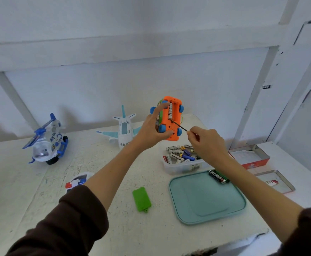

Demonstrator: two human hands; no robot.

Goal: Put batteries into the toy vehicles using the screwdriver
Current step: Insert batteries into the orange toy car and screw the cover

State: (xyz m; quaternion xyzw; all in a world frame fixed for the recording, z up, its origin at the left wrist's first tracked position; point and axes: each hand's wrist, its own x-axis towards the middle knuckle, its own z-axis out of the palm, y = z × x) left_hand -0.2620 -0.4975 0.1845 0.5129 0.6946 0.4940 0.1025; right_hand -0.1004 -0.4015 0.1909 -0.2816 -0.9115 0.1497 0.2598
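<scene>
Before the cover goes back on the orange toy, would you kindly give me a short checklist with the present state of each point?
1. Orange toy car held steady, underside up, by the left hand: ok.
2. Battery compartment open, with a white battery seated: ok; polarity cannot tell.
3. Screwdriver pinched in the right hand, tip at the compartment's lower end: ok.
4. Green cover within reach on the table: ok, lying apart from the toy.
5. Screw for the cover located: cannot tell, none visible.
6. Spare batteries in the clear tub: ok.
</scene>
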